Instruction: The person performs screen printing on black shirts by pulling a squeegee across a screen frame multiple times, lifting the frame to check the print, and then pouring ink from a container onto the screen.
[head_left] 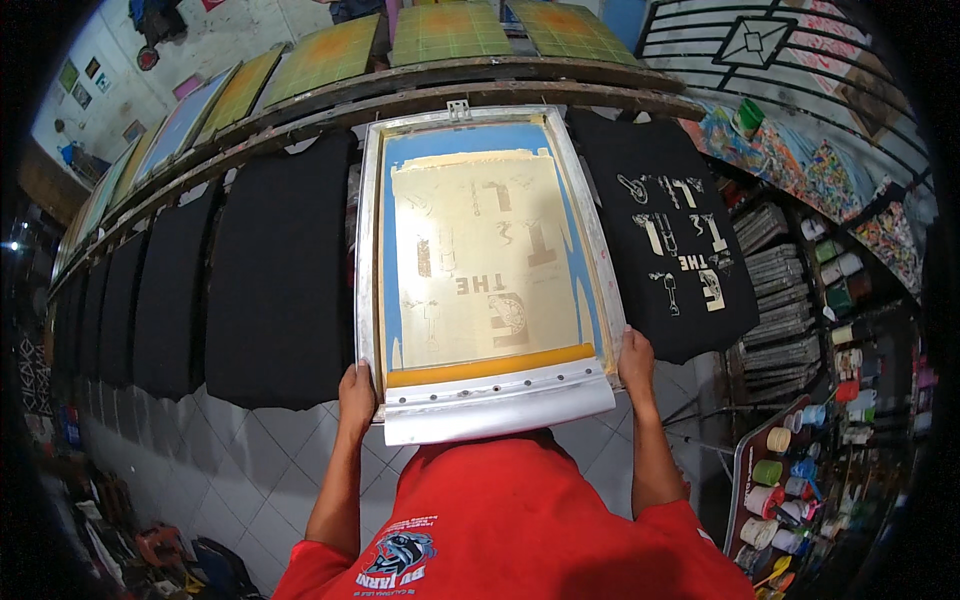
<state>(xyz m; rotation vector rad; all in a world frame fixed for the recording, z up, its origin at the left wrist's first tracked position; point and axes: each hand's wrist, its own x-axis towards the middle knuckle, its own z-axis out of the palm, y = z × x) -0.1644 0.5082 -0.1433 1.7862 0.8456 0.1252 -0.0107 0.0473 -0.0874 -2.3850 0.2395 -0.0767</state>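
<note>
A metal-framed printing screen (371, 240) with blue mesh and a cream-inked stencil lies over a black shirt on the long printing bench. A wide squeegee (497, 392) with a metal handle and orange blade rests across the screen's near end. My left hand (356, 397) grips the squeegee's left end at the frame's near corner. My right hand (636, 362) grips its right end by the other corner. Right of the screen hangs a black shirt (668, 240) with a cream print on it.
Several plain black shirts (275, 280) lie on the bench to the left. Yellow-green screens (330, 55) lean along the back. Shelves with jars and tape rolls (790, 480) stand at the right. White floor tiles (240, 460) and clutter lie below left.
</note>
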